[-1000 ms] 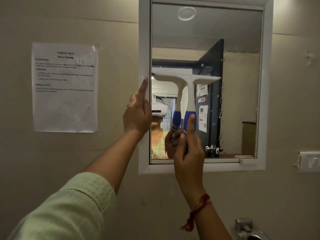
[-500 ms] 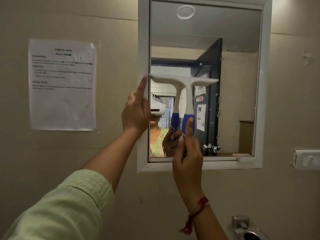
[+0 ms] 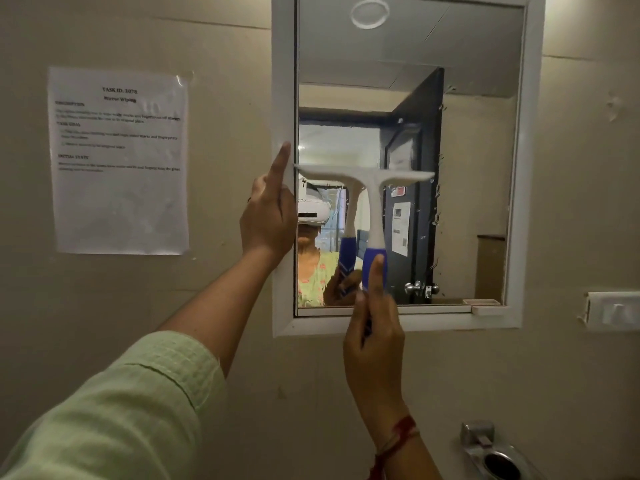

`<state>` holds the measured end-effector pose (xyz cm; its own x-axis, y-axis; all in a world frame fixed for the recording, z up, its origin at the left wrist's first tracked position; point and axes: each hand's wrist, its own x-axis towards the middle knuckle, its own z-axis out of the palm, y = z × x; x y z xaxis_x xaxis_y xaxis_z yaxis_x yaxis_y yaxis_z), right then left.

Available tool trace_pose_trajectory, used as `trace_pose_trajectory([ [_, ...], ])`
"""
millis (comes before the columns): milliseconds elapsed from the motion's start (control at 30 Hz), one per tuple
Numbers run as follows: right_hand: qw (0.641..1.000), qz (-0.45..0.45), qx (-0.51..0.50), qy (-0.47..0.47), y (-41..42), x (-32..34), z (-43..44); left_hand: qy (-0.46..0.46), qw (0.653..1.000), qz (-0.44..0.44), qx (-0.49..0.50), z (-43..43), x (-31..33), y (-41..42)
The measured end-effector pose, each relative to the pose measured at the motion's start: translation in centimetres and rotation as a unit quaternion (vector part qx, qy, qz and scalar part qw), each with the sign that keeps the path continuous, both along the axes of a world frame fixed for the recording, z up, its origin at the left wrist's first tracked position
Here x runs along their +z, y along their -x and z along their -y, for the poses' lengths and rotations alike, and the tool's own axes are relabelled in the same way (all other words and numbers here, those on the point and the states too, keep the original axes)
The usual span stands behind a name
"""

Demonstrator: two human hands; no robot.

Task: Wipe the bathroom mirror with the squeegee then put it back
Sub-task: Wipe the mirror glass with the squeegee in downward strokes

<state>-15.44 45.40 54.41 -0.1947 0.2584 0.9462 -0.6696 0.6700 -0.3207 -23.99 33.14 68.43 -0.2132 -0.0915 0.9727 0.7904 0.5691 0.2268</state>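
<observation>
The mirror hangs in a white frame on the beige wall. A squeegee with a white T-shaped head and a blue handle lies against the glass, its blade level at about mid height on the left half. My right hand is shut on the blue handle, index finger stretched up along it. My left hand rests against the frame's left side, index finger pointing up, holding nothing. Water drops speckle the glass right of the blade.
A printed sheet is taped to the wall left of the mirror. A white switch plate sits at the right. A metal fixture juts out at the bottom right. A small white ledge sticks out from the frame's lower right.
My right hand has drawn the squeegee down the glass, closer to the mirror's bottom edge. My left hand has stayed on the frame.
</observation>
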Motion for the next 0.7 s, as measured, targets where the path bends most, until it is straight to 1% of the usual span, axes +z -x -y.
trace_pose_trajectory([
  [100, 1.0, 0.014, 0.009, 0.003, -0.4, -2.4, 0.8, 0.004, 1.0, -0.001, 0.005, 0.0, 0.0, 0.0],
  [333, 1.0, -0.014, 0.013, 0.017, 0.3, 1.0, 0.3, 0.005, 1.0, 0.0, 0.0, 0.0, 0.0, -0.2],
  [467, 1.0, 0.018, 0.005, 0.003, -0.2, -2.0, 0.3, 0.002, 1.0, 0.003, 0.005, 0.0, 0.0, -0.2],
  [567, 0.999, 0.037, 0.014, 0.013, -1.0, -4.3, 0.6, -0.001, 1.0, 0.01, 0.0, -0.1, 0.1, 0.0],
  [700, 0.999, 0.011, 0.024, 0.019, -0.8, -2.3, 0.4, -0.004, 1.0, 0.008, -0.003, 0.1, 0.1, 0.1],
])
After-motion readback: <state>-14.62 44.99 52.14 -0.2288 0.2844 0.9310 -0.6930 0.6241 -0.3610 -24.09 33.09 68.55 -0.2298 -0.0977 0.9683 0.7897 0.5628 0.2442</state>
